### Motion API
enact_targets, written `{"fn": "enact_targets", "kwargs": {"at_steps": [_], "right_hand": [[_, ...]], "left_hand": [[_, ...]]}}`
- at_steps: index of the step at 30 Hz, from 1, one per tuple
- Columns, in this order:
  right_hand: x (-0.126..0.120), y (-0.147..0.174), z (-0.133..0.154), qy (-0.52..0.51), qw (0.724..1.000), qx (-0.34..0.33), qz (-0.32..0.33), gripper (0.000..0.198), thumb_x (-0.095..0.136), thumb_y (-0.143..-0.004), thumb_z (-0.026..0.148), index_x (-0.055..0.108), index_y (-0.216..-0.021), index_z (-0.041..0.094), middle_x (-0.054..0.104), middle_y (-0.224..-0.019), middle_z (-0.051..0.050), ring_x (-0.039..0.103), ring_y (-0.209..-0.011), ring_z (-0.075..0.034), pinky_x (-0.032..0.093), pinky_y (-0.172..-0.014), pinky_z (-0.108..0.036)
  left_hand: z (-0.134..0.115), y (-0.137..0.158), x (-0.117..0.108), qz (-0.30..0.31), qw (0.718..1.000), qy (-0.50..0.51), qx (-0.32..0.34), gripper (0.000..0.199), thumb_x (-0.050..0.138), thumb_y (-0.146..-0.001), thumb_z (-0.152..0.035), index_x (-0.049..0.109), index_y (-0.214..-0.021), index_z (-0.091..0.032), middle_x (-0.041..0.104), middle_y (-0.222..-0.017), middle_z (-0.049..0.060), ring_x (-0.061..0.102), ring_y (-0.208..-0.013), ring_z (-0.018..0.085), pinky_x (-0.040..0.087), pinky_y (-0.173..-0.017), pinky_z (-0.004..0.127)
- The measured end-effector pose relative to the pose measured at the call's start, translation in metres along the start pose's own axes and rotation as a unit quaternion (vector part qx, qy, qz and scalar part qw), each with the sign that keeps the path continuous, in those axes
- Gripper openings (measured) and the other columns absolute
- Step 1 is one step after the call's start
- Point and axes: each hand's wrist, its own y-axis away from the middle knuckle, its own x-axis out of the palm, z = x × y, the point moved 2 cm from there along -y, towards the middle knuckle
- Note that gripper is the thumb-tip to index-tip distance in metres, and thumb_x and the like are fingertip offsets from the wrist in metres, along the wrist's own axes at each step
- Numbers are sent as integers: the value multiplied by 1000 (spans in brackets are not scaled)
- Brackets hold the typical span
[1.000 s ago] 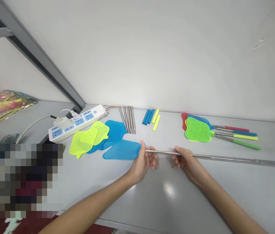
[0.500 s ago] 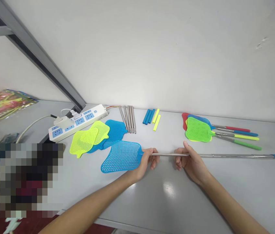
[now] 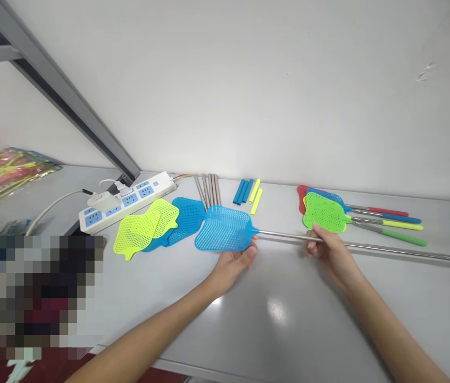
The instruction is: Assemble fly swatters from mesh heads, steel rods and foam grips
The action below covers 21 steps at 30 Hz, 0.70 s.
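Observation:
A fly swatter with a blue perforated head (image 3: 225,229) and a long telescopic metal rod (image 3: 384,248) is held above the table, its rod running out past the right edge. My right hand (image 3: 331,252) is closed round the rod, thumb on top. Just under the swatter head and its neck is my left hand (image 3: 233,268), loosely curled with thumb and fingers apart. Some of its fingers are hidden behind the blue head. Left of it lie loose yellow swatter heads (image 3: 135,232) and blue swatter heads (image 3: 187,221).
Several metal rods (image 3: 214,189) lie near the wall, beside blue tubes (image 3: 243,191) and yellow tubes (image 3: 256,201). Finished-looking swatters, a green one (image 3: 324,213) on top, lie at the right. A power strip (image 3: 129,199) with plugs and bagged goods (image 3: 9,170) are at the left.
The blue swatter has moved right and away from me, its rod now slanting. My right hand has gone right with it. My left hand has let go of the swatter's neck.

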Motion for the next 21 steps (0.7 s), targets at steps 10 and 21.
{"fn": "enact_targets", "kwargs": {"at_steps": [10,21], "right_hand": [[-22,-2,23,67,996,-42,33,40,46,-77,36,50,-41,18,36,-45,-1,36,-47,-12,31,-47,-27],[-20,-6,14,-35,996,-74,-27,36,40,-79,31,55,-50,17,44,-46,-2,43,-46,-12,32,-47,-27]], "left_hand": [[-38,-13,-27,23,942,262,-211,56,39,-73,-57,56,-99,-10,63,-87,12,58,-84,25,42,-76,37],[-11,-5,-17,-24,930,211,-301,28,60,-69,-27,59,-92,-11,64,-91,11,59,-86,23,43,-82,39]]}}
